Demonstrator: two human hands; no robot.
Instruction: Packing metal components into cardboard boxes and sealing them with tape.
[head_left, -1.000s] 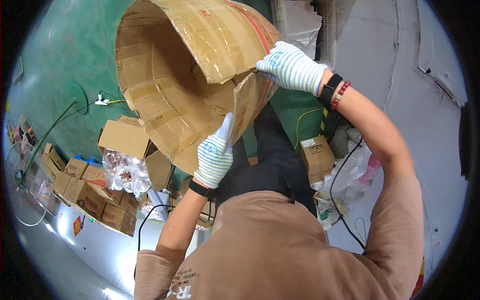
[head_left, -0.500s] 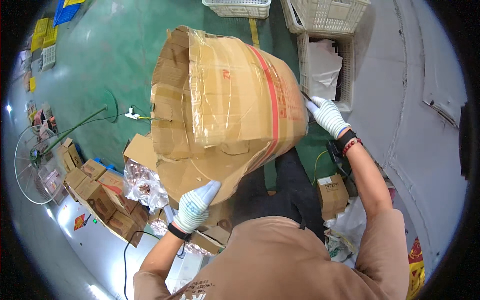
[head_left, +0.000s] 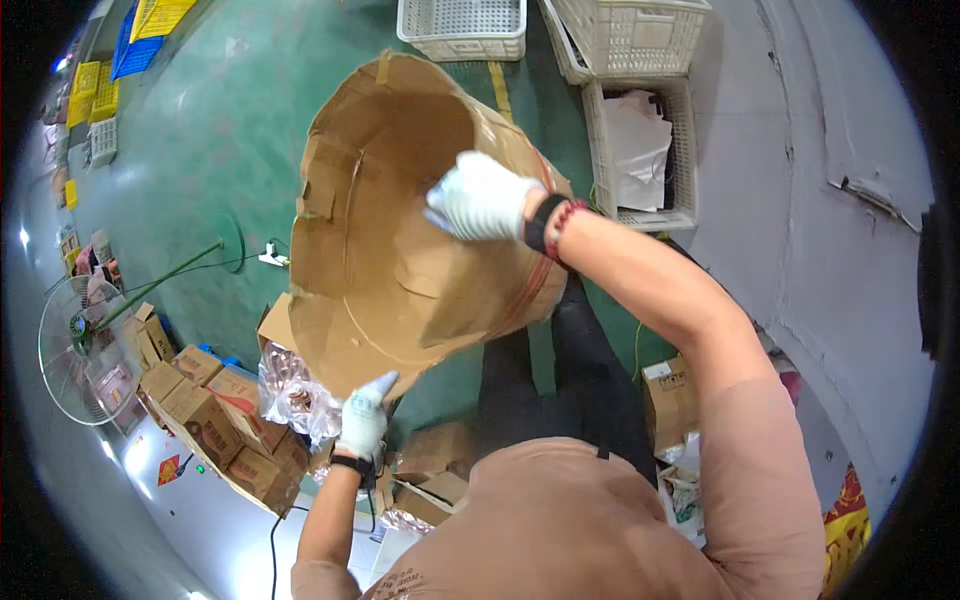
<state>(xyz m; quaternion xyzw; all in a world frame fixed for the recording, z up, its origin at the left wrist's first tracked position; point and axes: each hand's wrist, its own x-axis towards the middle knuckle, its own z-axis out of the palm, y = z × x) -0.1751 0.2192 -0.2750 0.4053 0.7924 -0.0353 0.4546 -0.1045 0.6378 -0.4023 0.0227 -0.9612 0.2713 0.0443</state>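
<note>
A big, worn cardboard box (head_left: 340, 270), rounded in shape, is tilted in front of me with its open mouth toward the left and its bare brown inside showing. My left hand (head_left: 364, 420), in a white glove, grips the near lower rim of that box with the thumb up. My right hand (head_left: 482, 198), gloved too, is over the mouth at the box's right side. Its fingers are curled closed, and whatever they may hold is hidden. A red stripe of tape runs round the box's outside, below my right wrist.
White plastic crates (head_left: 462, 48) stand at the back, one holding white sheets (head_left: 638, 150). To the left are a standing fan (head_left: 82, 345), several small cartons (head_left: 205, 420) and a clear plastic bag (head_left: 300, 395). Another carton (head_left: 672, 405) sits right of my legs.
My right hand has moved from the box's far right end leftward to its mouth. The box has turned so that more of its inside shows. My left hand stays on the rim.
</note>
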